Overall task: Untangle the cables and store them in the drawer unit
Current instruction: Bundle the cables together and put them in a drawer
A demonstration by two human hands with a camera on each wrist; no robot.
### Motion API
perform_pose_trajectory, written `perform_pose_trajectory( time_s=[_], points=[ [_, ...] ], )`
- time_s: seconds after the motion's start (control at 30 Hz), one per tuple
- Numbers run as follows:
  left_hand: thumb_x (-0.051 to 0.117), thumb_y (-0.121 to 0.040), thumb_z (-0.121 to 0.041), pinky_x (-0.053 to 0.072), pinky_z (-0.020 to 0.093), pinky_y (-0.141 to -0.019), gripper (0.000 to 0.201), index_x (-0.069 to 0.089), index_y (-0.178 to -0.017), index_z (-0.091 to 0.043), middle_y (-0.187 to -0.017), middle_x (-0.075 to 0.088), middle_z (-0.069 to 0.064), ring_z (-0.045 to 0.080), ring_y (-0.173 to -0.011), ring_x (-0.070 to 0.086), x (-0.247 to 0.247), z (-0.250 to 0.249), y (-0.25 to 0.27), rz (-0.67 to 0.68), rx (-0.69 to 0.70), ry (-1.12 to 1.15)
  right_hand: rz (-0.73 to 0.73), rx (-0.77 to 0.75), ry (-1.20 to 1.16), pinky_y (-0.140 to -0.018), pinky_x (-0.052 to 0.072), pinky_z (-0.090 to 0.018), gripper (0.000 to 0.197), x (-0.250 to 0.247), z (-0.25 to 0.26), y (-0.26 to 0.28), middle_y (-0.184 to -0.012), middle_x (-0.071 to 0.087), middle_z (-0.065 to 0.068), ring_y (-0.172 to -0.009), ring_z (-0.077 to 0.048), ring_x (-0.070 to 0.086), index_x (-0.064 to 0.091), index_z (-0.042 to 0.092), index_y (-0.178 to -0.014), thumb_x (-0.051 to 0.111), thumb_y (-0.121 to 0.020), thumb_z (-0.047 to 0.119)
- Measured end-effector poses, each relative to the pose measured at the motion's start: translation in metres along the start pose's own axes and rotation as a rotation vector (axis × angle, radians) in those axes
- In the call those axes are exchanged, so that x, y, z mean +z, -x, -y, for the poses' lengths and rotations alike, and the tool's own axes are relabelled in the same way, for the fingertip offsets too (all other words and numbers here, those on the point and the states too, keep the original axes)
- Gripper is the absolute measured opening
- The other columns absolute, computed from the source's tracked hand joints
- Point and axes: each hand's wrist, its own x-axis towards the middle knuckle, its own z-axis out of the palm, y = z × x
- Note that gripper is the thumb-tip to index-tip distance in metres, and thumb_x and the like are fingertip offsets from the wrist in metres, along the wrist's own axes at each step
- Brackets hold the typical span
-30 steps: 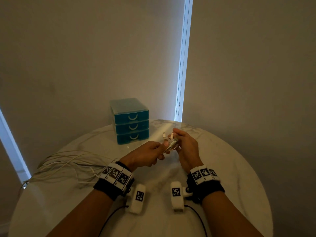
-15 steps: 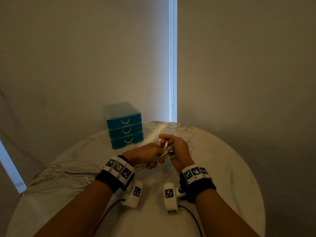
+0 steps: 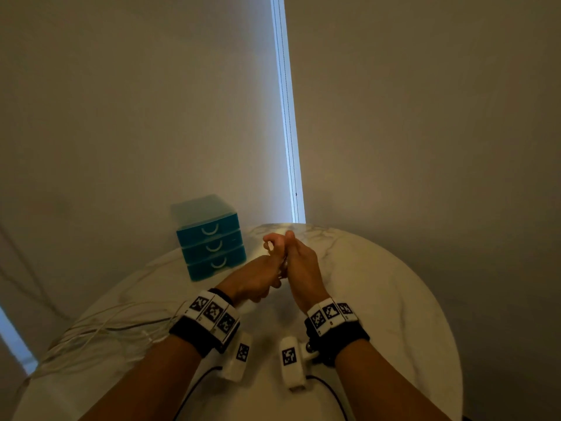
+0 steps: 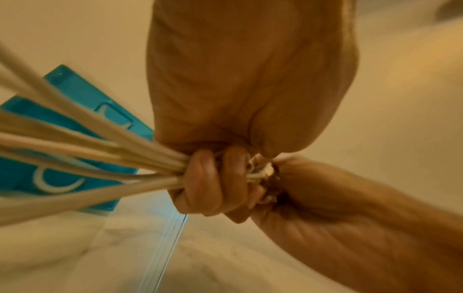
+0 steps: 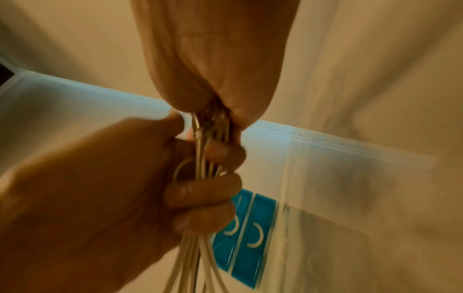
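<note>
We see a table with the drawer unit at its far edge, left of the middle. The left hand and right hand touch just right of it. The cables run from our hands left across the table and over its left edge.

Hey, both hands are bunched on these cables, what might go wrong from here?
1. The left hand grips many cables at once; pulling may tighten the tangle.
2. The right hand pinches the plug ends, so tugging may strain them.
3. All three drawers of the drawer unit look closed.
</note>
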Motion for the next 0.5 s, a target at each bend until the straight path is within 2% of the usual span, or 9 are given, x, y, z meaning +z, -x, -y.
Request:
perform_pose_trajectory(
  time_s=[0.07,0.13,0.23,0.3,0.37,0.4,0.43,0.47,0.5],
  points=[
    [0.004,-0.106,-0.065,0.039,0.014,-0.049,0.08,0.057,-0.142,-0.016,-0.105,0.069,0.01,0.006,-0.06,0.05,0.005,-0.004,0.001,-0.052,0.058,-0.112,-0.06,-0.032,0.045,-0.087,0.067,-0.043,0.066,0.005,-0.006,0.0,-0.112,0.081,0.006,-0.108,-0.015,0.076,0.081,0.032,-0.11,0.04,-0.095,0.082],
    [0.006,-0.112,-0.054,0.042,0.015,-0.058,0.073,0.062,-0.135,-0.013,-0.086,0.064,0.002,0.005,-0.063,0.055,0.009,0.0,-0.003,-0.127,0.096,-0.123,-0.104,-0.005,0.038,-0.089,0.066,-0.047,0.053,0.008,-0.008,-0.001,-0.109,0.082,0.006,-0.108,-0.019,0.076,0.081,0.028,-0.109,0.043,-0.105,0.064],
    [0.008,-0.113,-0.053,0.041,0.023,-0.061,0.073,0.069,-0.093,-0.017,-0.07,0.064,0.0,0.01,-0.061,0.059,0.007,0.012,-0.012,-0.254,0.089,-0.097,-0.128,0.095,-0.093,-0.087,0.065,-0.041,0.05,0.003,0.004,-0.001,-0.107,0.082,0.007,-0.108,-0.021,0.076,0.08,0.026,-0.111,0.044,-0.107,0.06],
    [0.01,-0.114,-0.051,0.039,0.021,-0.053,0.07,0.064,-0.081,-0.021,-0.066,0.063,0.001,0.008,-0.054,0.056,0.005,0.014,-0.015,-0.323,0.078,-0.034,-0.109,0.242,-0.269,-0.101,0.061,-0.048,0.059,0.004,0.009,-0.001,-0.117,0.081,0.001,-0.114,-0.024,0.075,0.074,0.024,-0.117,0.05,-0.096,0.074],
    [0.007,-0.112,-0.056,0.037,0.016,-0.045,0.076,0.066,-0.08,-0.019,-0.065,0.063,0.0,0.004,-0.05,0.053,0.004,0.012,-0.016,-0.339,0.07,0.047,-0.023,0.326,-0.317,-0.109,0.054,-0.048,0.099,0.01,0.011,0.003,-0.134,0.073,-0.007,-0.124,-0.027,0.069,0.063,0.025,-0.133,0.061,-0.065,0.096],
    [0.004,-0.11,-0.06,0.037,0.014,-0.043,0.081,0.069,-0.084,-0.018,-0.066,0.064,0.0,0.003,-0.05,0.054,0.005,0.011,-0.016,-0.315,0.058,0.07,0.019,0.341,-0.319,-0.105,0.056,-0.047,0.118,0.014,0.009,0.003,-0.138,0.069,-0.008,-0.125,-0.028,0.067,0.057,0.028,-0.142,0.066,-0.051,0.102],
    [0.001,-0.107,-0.064,0.037,0.013,-0.04,0.086,0.072,-0.092,-0.018,-0.067,0.065,0.0,0.004,-0.051,0.055,0.006,0.009,-0.016,-0.288,0.052,0.078,0.051,0.335,-0.317,-0.1,0.057,-0.046,0.123,0.017,0.005,0.002,-0.14,0.067,-0.007,-0.125,-0.026,0.066,0.051,0.034,-0.147,0.069,-0.046,0.102],
    [-0.003,-0.104,-0.067,0.037,0.014,-0.039,0.091,0.074,-0.099,-0.017,-0.068,0.066,0.001,0.006,-0.051,0.057,0.007,0.01,-0.016,-0.263,0.047,0.084,0.069,0.304,-0.283,-0.098,0.058,-0.045,0.114,0.017,0.002,0.002,-0.144,0.064,-0.004,-0.125,-0.024,0.065,0.046,0.042,-0.151,0.071,-0.055,0.098],
    [-0.005,-0.101,-0.071,0.037,0.015,-0.039,0.096,0.074,-0.104,-0.017,-0.068,0.066,0.003,0.007,-0.051,0.056,0.007,0.01,-0.016,-0.249,0.045,0.092,0.073,0.257,-0.252,-0.096,0.058,-0.045,0.094,0.016,0.003,0.003,-0.147,0.063,-0.001,-0.126,-0.022,0.064,0.045,0.048,-0.151,0.07,-0.07,0.09]
  ],
)
